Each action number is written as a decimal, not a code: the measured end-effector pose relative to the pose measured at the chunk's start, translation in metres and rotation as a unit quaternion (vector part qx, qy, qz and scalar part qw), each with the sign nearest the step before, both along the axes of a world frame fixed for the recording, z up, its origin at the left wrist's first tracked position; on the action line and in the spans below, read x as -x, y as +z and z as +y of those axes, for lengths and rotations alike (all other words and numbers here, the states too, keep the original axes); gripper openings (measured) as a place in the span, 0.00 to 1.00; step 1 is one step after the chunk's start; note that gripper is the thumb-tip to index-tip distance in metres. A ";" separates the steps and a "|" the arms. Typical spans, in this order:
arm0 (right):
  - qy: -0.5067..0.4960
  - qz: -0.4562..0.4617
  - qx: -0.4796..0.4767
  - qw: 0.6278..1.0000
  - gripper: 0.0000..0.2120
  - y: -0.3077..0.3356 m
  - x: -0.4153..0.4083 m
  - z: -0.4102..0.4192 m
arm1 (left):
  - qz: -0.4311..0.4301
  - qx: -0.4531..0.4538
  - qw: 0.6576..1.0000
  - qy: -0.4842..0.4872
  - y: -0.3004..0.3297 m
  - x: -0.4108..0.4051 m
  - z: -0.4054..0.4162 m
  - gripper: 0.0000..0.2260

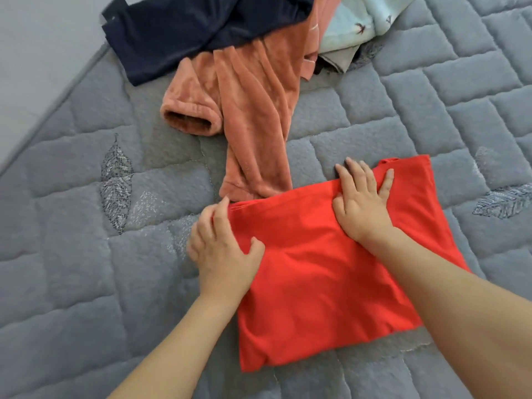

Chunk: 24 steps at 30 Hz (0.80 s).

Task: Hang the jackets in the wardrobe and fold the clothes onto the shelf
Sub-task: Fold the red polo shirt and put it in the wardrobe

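Red folded garment [322, 283] on quilt, left hand [221, 249] pinching its edge, right hand [361, 203] pressing flat, fingers spread

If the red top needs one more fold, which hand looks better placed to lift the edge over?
Probably the left hand: its curled fingers already sit at the left edge of the red garment. The right hand lies flat on top near the far edge, better suited to pinning the cloth to the grey quilt.

Five garments: one red [331, 277], one orange [253, 110], one navy [178, 33], one mint [362, 21], one beige [336, 60].
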State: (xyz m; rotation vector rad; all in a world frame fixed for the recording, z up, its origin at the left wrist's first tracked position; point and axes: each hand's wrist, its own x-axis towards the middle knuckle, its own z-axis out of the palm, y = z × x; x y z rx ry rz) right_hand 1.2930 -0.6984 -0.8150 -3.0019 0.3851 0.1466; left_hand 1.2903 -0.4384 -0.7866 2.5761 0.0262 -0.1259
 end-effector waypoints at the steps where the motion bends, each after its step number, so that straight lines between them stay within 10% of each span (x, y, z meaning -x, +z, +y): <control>1: 0.051 -0.021 -0.032 0.998 0.27 0.009 -0.001 0.011 | 0.027 0.029 0.994 0.102 0.003 0.015 0.009 0.34; 7: 0.198 0.120 -0.052 0.971 0.32 0.050 -0.019 0.088 | 0.360 0.244 0.883 0.177 0.014 0.071 0.009 0.34; 14: 0.161 0.233 -0.119 0.952 0.08 0.110 -0.036 0.080 | 0.472 0.364 0.789 0.148 0.055 0.069 -0.021 0.25; 19: -0.100 0.055 -0.410 0.905 0.10 0.201 -0.030 0.031 | 0.354 0.352 0.862 0.091 0.153 0.028 -0.039 0.11; 24: -0.177 -0.137 -0.504 0.834 0.13 0.334 -0.023 -0.014 | 0.203 0.295 0.930 -0.087 0.298 -0.014 -0.073 0.11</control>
